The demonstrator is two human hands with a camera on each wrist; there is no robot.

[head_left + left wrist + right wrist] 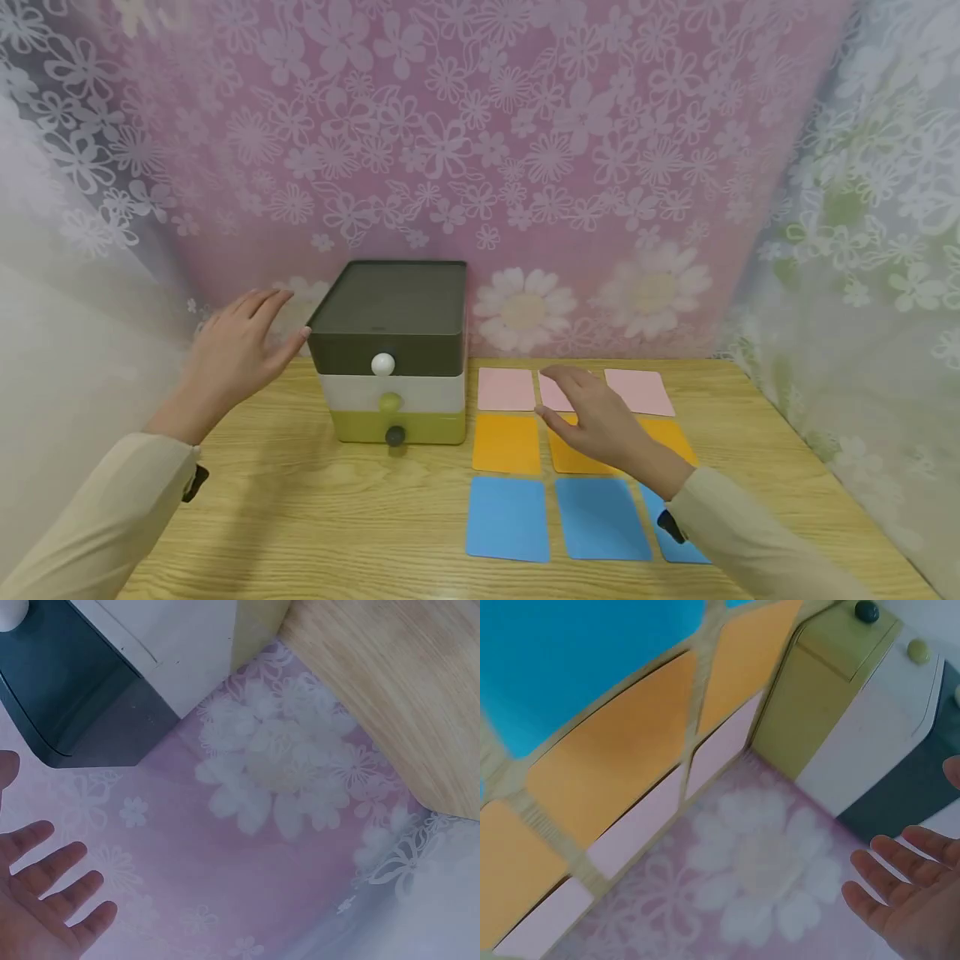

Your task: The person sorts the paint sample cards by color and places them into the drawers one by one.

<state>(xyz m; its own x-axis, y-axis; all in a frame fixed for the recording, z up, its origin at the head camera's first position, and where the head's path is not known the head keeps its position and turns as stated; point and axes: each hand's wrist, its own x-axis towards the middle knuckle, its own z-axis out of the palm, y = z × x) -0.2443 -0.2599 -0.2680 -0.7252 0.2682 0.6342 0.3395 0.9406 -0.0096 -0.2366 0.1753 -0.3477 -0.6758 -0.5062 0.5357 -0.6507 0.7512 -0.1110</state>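
Observation:
A stack of three small drawers (pixel 386 354) stands on the table, dark green on top, white in the middle, lime green below, each with a round knob. Beside its upper left edge my left hand (pixel 240 350) hovers, fingers extended and thumb near the dark top drawer (pixel 82 690). Over the cards on the right, my right hand (pixel 596 421) is held in the air with its fingers spread and nothing in them. It overlaps the middle pink card and a middle orange card (pixel 570 454) in the head view.
Flat square cards lie in rows to the right of the drawers: pink (pixel 506 390) at the back, orange (pixel 506 443) in the middle, blue (pixel 508 518) in front. Flowered cloth (pixel 525 167) hangs behind the wooden table (pixel 360 517) and along both sides.

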